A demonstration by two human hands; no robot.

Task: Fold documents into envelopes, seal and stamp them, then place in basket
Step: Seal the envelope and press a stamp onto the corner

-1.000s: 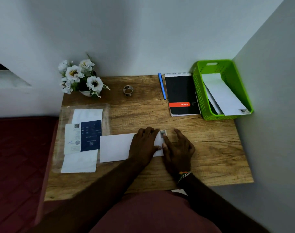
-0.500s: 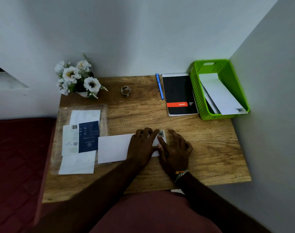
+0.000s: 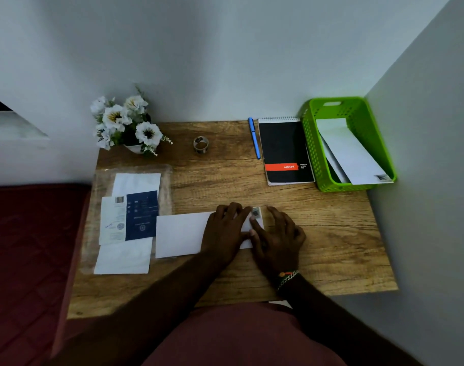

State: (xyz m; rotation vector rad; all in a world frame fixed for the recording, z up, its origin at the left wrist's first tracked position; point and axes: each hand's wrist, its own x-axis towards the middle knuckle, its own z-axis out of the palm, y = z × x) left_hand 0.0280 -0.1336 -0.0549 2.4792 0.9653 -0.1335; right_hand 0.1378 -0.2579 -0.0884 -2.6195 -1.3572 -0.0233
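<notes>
Paper this thin is light and slippery, so my left hand (image 3: 224,229) lies flat pinning the white rectangular envelope (image 3: 182,235) near the wooden worktop's (image 3: 331,247) front edge while my right hand's (image 3: 279,237) straight fingers press its small stamp (image 3: 255,212); I'd lift it by a long edge.

Matt white paper envelope (image 3: 182,235) under my left hand (image 3: 225,228), smooth, uncreased. Brown wood-grain tabletop (image 3: 331,233), low sheen, streaky grain (laminate or solid, cannot tell). Clear plastic sleeve (image 3: 167,175), glossy, wrinkled, over white and navy paper sheets (image 3: 130,220). Bright green perforated plastic basket (image 3: 312,143), slightly glossy. Black spiral notepad (image 3: 285,146), matt cover, metal wire binding. Blue plastic pen (image 3: 254,138), smooth.
</notes>
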